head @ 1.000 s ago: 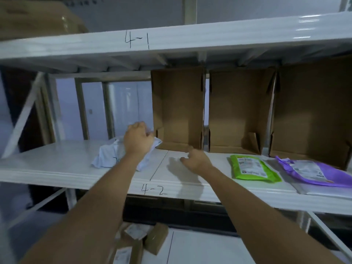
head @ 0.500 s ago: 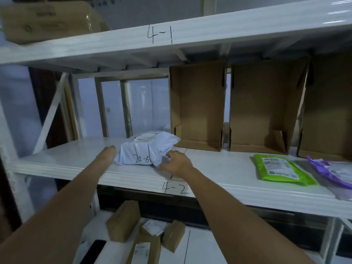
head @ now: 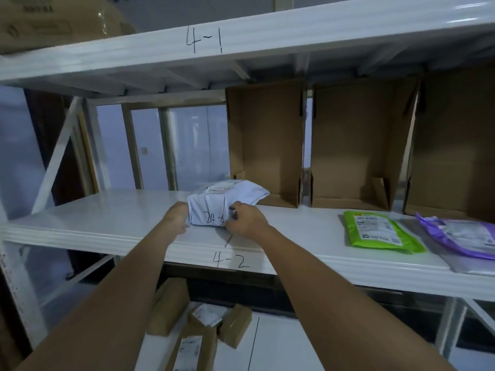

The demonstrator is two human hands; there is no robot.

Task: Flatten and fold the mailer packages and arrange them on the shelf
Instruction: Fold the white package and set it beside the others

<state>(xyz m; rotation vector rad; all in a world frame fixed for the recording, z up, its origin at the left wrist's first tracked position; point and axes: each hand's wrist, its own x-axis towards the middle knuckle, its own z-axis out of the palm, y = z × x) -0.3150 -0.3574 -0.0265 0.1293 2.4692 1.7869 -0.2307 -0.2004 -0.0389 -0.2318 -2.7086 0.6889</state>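
A folded white mailer point(head: 226, 203) sat near the shelf point(head: 112, 218) front edge. The left hand point(head: 175, 218) pressed its left end; the right hand point(head: 245, 219) pinched its near corner. Squaring it probably needed even pressure from both sides.

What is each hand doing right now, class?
Left hand: pressed against the left end of the folded white plastic mailer; grip cannot be told.
Right hand: pinching that mailer's front edge.
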